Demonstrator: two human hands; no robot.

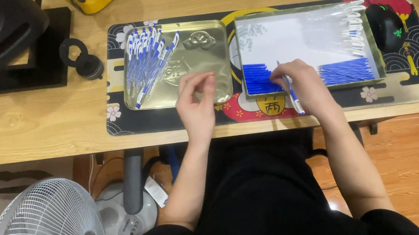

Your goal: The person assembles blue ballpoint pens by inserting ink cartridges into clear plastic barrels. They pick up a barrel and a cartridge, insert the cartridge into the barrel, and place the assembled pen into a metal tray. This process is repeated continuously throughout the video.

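A heap of finished blue-and-white pens (149, 62) already lies in the gold tray (213, 71) on the worktop, while many blue caps (259, 78), blue refills (348, 71) and clear barrels (321, 34) wait in the right tray (374, 42). The right hand (301, 81) pinches one slim pen (291, 94) over the caps. The left hand (196, 100), fingers loosely curled with tips together, hovers at the gold tray's near edge; I cannot tell whether it holds anything.

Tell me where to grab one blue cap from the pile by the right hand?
Pinch one blue cap across its thin sides with two fingers, coming straight down from above. The caps lie flat, packed side by side in the tray, so take one from the pile's open edge, near the right hand.
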